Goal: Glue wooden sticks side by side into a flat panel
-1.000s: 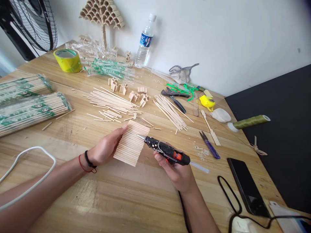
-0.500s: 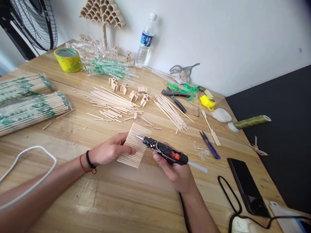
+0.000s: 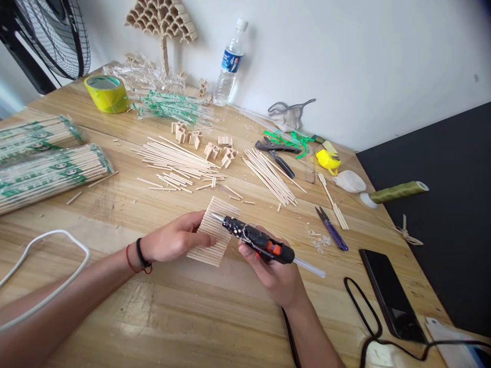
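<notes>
My left hand (image 3: 184, 237) grips a flat panel of thin wooden sticks (image 3: 218, 225) by its left side, thumb on top and the other fingers hidden beneath. A black hot glue gun (image 3: 253, 236) is in my right hand (image 3: 278, 271), with a clear glue stick (image 3: 310, 267) jutting from its back end. The gun's metal nozzle points left over the upper part of the panel; whether it touches the sticks I cannot tell. Beyond the panel lie a fan of loose wooden sticks (image 3: 176, 158) and several small glued stick pieces (image 3: 212, 151).
Packs of sticks (image 3: 49, 174) and yellow tape (image 3: 106, 94) lie left. A bottle (image 3: 230, 66) and a stick-built tree (image 3: 163, 25) stand at the back. To the right are more sticks (image 3: 270, 176), pliers (image 3: 278, 153), purple snips (image 3: 332, 230), a phone (image 3: 391, 294) and a black cable (image 3: 362, 301).
The glue gun and my right hand have shifted slightly left and down. The stick panel has moved a touch to the right in my left hand.
</notes>
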### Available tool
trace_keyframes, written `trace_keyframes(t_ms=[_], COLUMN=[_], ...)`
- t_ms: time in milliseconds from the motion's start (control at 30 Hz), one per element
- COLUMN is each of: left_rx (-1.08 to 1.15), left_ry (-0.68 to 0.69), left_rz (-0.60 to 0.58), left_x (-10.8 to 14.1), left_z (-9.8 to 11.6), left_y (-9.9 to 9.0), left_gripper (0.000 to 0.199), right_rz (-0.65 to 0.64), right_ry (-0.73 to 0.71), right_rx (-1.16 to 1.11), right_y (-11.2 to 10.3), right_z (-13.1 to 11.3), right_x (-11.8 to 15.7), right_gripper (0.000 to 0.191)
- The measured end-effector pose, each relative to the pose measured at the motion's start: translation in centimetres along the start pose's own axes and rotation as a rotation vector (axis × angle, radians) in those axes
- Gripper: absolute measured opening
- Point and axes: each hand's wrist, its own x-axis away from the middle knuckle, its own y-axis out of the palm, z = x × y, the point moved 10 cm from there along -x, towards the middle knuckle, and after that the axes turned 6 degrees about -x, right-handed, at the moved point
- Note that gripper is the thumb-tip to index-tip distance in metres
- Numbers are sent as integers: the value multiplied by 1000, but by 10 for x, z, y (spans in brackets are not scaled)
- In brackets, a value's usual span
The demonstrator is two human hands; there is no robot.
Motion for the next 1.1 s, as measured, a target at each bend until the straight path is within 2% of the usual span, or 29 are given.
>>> trace_keyframes(t_ms=[600, 767, 1100], left_rx=[-93, -131, -45], left_ry=[19, 5, -1], left_rz=[-5, 6, 39], left_x=[0, 0, -1], left_z=[5, 4, 2], left_y=[2, 1, -4], left_gripper=[35, 36, 36], right_rz=[4, 18, 42], right_ry=[-46, -21, -18], right_rx=[30, 29, 19], right_y=[2, 2, -2], right_z=[-8, -4, -3], right_x=[-1, -1, -1], right_gripper=[28, 30, 30])
